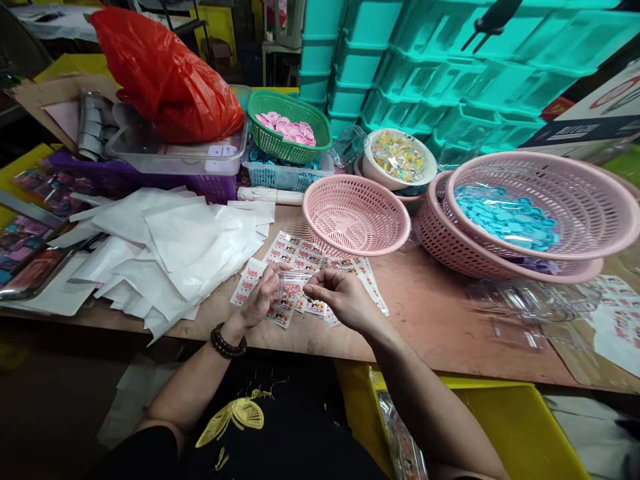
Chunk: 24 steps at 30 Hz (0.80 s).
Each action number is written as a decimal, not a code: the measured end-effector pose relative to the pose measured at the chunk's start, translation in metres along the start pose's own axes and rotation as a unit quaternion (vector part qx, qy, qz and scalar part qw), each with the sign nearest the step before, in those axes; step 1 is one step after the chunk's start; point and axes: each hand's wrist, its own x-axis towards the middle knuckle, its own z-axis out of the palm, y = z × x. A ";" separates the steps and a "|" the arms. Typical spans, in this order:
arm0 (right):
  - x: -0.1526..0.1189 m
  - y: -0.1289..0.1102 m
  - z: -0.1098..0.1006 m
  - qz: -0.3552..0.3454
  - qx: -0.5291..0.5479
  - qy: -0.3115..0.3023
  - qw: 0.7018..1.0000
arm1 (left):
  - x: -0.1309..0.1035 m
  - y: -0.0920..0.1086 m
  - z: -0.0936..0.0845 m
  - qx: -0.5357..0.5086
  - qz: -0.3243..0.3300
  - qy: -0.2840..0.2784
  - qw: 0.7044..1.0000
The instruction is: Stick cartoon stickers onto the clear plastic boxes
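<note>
Green basket (273,141): pink pcs (287,128); white bowl (380,170): yellowish pcs (397,157); R pink basket (575,200): blue pcs (505,217). Clear case (291,288) above sticker sheets (247,283) on counter (435,320), long axis approx. L–R; L fingers (271,277) grip it, R fingers (323,277) pinched closed at R end.

A red bag (170,80) lies left of stacked teal bins (425,73).

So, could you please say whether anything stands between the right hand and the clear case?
Nothing visible does: the right hand is at the clear case, which the left hand holds above the printed sheets.
</note>
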 end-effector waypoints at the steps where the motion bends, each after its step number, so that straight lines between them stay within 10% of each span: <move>1: 0.000 0.000 0.000 0.003 0.000 -0.001 1.000 | 0.000 0.000 0.000 0.004 0.008 0.004 1.000; 19: 0.004 0.001 0.003 0.005 -0.009 -0.001 1.000 | -0.004 0.008 0.007 0.043 0.036 0.004 0.998; 24: -0.007 0.002 0.002 -0.010 -0.192 0.056 0.980 | -0.003 0.011 0.014 0.055 0.087 0.012 0.995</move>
